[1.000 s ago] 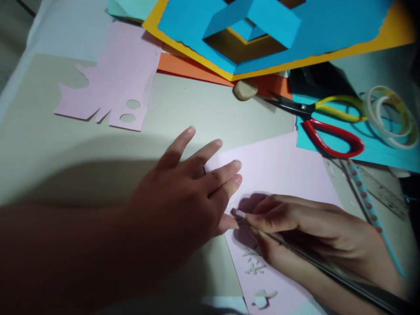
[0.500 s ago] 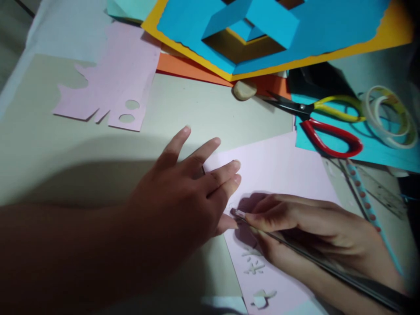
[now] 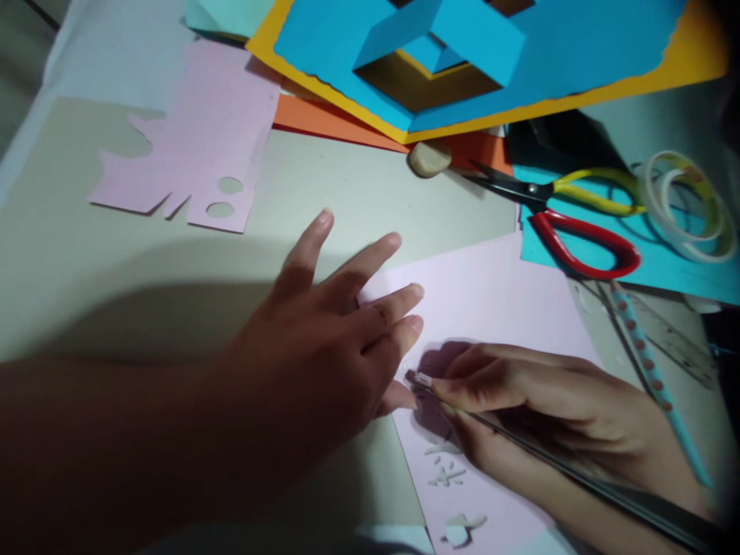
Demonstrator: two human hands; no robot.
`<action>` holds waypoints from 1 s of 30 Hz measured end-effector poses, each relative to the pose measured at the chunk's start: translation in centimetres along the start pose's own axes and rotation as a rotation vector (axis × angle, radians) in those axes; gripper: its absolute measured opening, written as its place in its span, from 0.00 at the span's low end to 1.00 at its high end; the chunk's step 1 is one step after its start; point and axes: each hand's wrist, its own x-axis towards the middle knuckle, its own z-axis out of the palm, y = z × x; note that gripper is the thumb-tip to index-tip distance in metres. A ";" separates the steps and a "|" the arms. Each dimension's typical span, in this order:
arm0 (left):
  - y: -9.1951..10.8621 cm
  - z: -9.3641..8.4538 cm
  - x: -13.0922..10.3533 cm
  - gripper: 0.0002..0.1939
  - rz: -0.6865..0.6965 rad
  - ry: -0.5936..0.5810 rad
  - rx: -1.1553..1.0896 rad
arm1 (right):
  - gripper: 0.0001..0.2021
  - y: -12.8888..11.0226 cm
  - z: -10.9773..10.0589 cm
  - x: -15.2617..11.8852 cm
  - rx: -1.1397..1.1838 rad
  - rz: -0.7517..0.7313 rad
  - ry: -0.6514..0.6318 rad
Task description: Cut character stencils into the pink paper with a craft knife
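Left hand (image 3: 329, 347) spread wider; right hand (image 3: 543, 401) grips tool (image 3: 422, 379)

2 hands (image 3: 324, 347) on pink paper (image 3: 497, 285), scissors (image 3: 535, 193), tape rolls (image 3: 687, 206) nearby

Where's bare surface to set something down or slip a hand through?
Two stretches of beige surface: one between the cut-out pink piece, orange paper, stone, left hand and pink sheet; another, partly shadowed, between that piece and the left forearm. Crowded at right: scissors, tape rolls, blue pencil, ruler, right hand.
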 end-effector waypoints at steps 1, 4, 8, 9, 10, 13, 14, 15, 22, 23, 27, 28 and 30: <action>0.0 0.0 0.0 0.20 0.007 0.005 -0.008 | 0.08 0.0 0.1 -0.1 0.011 0.015 0.009; -0.1 0.0 0.0 0.17 0.022 0.018 -0.028 | 0.08 -0.2 0.1 -0.2 0.031 0.041 0.049; -0.2 0.4 0.1 0.16 0.012 0.047 -0.052 | 0.07 -0.6 -0.1 0.0 -0.035 0.085 -0.019; -0.2 0.5 0.1 0.16 0.012 0.064 -0.065 | 0.07 -0.7 -0.2 0.0 -0.052 0.090 -0.032; -0.3 0.6 0.1 0.16 0.011 0.081 -0.079 | 0.07 -0.8 -0.2 0.1 -0.067 0.090 -0.039; -0.4 0.7 0.0 0.13 0.028 0.094 -0.129 | 0.07 -1.0 -0.3 0.1 -0.107 0.074 -0.018; -0.4 0.6 0.0 0.13 0.038 0.085 -0.143 | 0.07 -1.1 -0.3 0.0 -0.120 0.075 -0.020; -0.4 0.5 0.1 0.12 0.045 0.066 -0.153 | 0.06 -1.0 -0.2 0.0 -0.128 0.071 -0.022; -1.1 0.1 0.2 0.10 0.084 0.060 -0.156 | 0.06 -0.6 -0.7 -0.1 -0.134 0.083 -0.018; -1.2 0.0 0.2 0.10 0.083 0.051 -0.159 | 0.06 -0.5 -0.8 -0.1 -0.131 0.087 -0.017; -1.7 -0.3 0.3 0.09 0.100 0.004 -0.194 | 0.07 -0.4 -0.5 -0.2 -0.107 0.063 -0.007; -1.8 -0.4 0.3 0.10 0.108 -0.007 -0.206 | 0.07 -0.4 -0.4 -0.3 -0.092 0.044 0.015; -2.0 -0.5 0.3 0.11 0.129 -0.034 -0.242 | 0.09 -0.6 -0.1 -0.2 -0.067 0.016 0.045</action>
